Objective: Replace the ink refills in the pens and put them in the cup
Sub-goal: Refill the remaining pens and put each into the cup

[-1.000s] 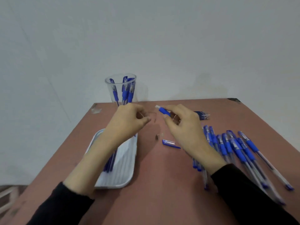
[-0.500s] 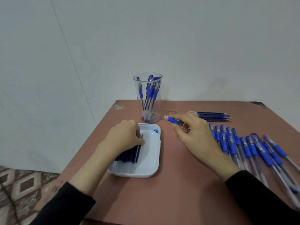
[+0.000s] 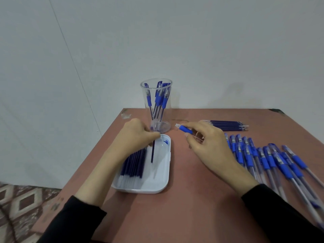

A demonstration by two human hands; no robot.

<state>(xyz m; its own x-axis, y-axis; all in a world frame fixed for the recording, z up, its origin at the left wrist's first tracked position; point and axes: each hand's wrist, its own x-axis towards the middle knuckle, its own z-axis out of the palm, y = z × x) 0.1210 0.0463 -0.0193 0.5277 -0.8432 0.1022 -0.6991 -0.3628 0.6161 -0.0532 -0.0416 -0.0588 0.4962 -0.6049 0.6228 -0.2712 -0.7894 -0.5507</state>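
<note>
The left hand (image 3: 135,139) is pinching one refill (image 3: 152,152), fingers (image 3: 151,135) clamped on its top end; the refill is hanging below them over the tray (image 3: 165,174), beside the stack (image 3: 135,163) under the palm; the right hand (image 3: 208,146) is gripping a pen (image 3: 185,129), fingers curled round it; the cup (image 3: 156,102) is standing just beyond the left fingertips; loose pens (image 3: 263,160) are lying on the counter (image 3: 192,207) right of the right fingers.

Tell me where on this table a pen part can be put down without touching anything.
The table is bare at the near edge, between the white tray and the row of pens. The far right corner behind the refill bundle is free too. Around the cup it is crowded.
</note>
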